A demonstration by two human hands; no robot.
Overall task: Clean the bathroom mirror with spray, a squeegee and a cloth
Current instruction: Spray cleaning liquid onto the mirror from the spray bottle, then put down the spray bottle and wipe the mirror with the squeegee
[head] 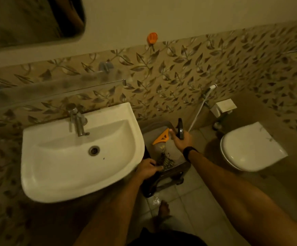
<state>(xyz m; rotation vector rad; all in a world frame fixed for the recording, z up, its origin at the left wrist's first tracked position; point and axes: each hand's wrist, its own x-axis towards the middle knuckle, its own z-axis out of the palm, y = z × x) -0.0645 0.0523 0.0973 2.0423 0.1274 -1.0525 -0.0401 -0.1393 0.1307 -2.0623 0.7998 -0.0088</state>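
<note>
The mirror (29, 20) hangs at the top left above the white sink (59, 176). A dark stool (161, 180) stands right of the sink. A spray bottle (161, 139) with an orange trigger lies on it, beside a patterned cloth (165, 163). My right hand (181, 142) hovers over the stool's far side and grips a black squeegee (180, 127), held upright. My left hand (148, 168) is at the stool's near left corner, fingers closed on the end of the cloth. The bottle's clear body is hard to make out in the dim light.
A chrome tap (77, 121) sits on the sink, with a glass shelf (55, 89) above it. A closed toilet (250, 148) stands at the right, a sprayer hose (200, 107) and white wall box (225, 105) behind it. An orange hook (152, 38) is on the wall. My bare foot (163, 210) rests on tiles.
</note>
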